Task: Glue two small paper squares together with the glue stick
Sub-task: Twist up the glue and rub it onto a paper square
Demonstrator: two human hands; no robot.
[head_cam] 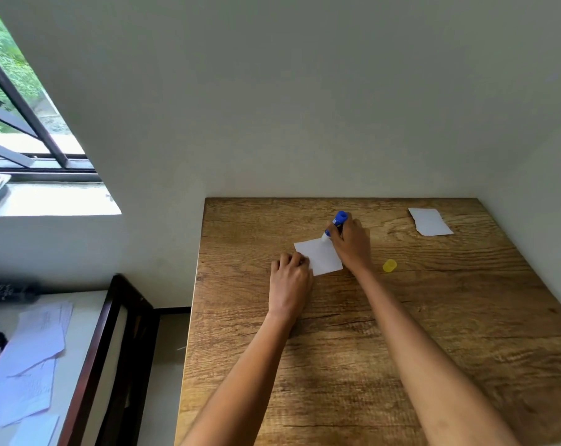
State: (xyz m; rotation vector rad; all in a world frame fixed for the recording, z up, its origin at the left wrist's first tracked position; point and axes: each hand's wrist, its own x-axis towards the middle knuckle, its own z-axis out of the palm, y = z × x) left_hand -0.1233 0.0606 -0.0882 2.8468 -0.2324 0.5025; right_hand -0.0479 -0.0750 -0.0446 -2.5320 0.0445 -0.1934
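The right hand [350, 243] is wrapped around the glue stick [334, 224], fingers curled round the blue barrel, and the tip is down on the far edge of the paper square [321, 257] in the middle of the wooden table [401, 349]. The stick leans, its top tilted away to the far right and its tip pointing near and left, so the natural stroke, I'd say, runs toward the near-left corner, straight at the other hand. There the left hand [290, 281] pins the sheet, fingers bent down on its left corner (whether they pinch the edge or merely press, I cannot tell). The second paper square [429, 222] waits well apart at the far right, nearer the right hand, which is busy. The yellow cap [390, 265] lies just right of that wrist.
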